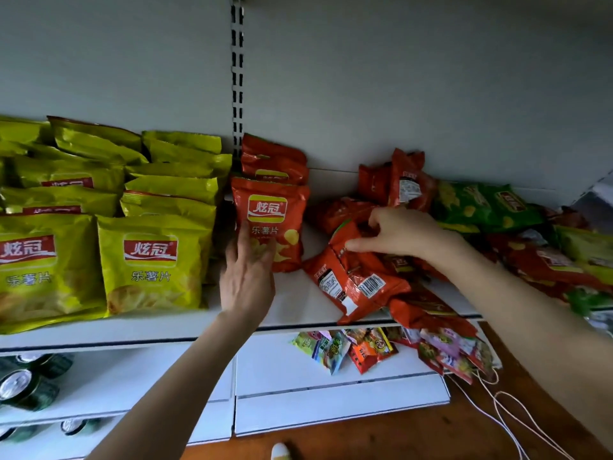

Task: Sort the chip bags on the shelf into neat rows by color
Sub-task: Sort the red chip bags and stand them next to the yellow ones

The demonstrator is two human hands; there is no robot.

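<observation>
**Light, slick red bags**

At centre, the left hand (pixel 247 277) presses straight fingers (pixel 243 239) against the upright red bag (pixel 270 214) on the shelf (pixel 298 307). Right of centre, the right hand (pixel 398 232) pinches a loose red bag (pixel 355 280) by its upper edge. The foil looks slippery and crushable, so the seam seems safest.

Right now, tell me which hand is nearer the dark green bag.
Right. The right hand pinches a red bag just left of the green bag; the left hand touches the upright red bag, farther left.
</observation>
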